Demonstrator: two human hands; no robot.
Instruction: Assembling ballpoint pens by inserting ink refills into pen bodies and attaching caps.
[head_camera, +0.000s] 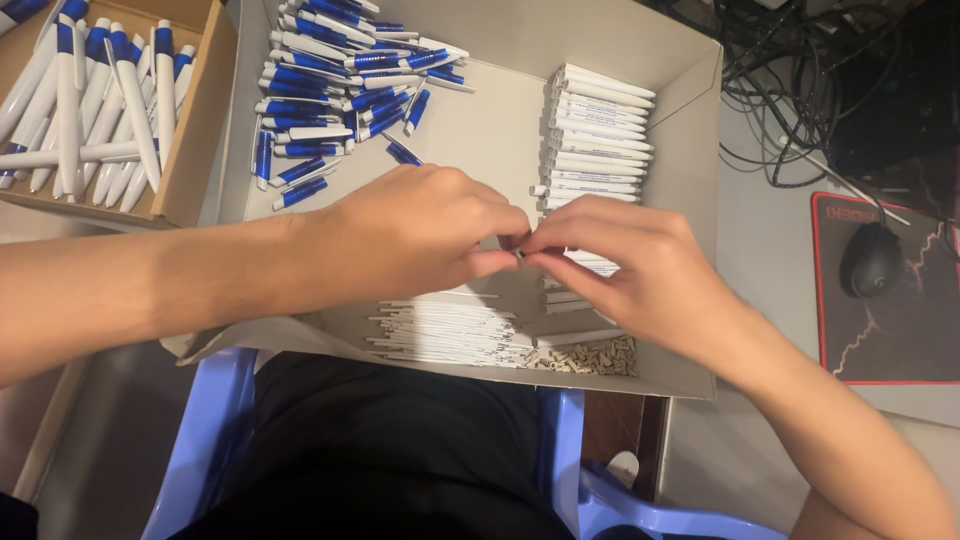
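My left hand (415, 235) and my right hand (625, 265) meet fingertip to fingertip over a shallow cardboard tray (690, 130). Between the fingertips is a small pen part (521, 252), mostly hidden, which both hands pinch. Under the hands lie thin white refills (445, 330) in a bundle and a heap of tiny beige pieces (595, 357). A row of white pen barrels (600, 130) stands stacked at the tray's right. Blue-and-white pen halves (340, 85) are piled at its far left.
A second cardboard box (195, 120) at the left holds assembled white pens with blue tops (90, 100). A black mouse (870, 257) rests on a dark red-edged pad (890, 340) at the right, with tangled cables (800, 70) behind. A blue plastic chair (205, 440) is below.
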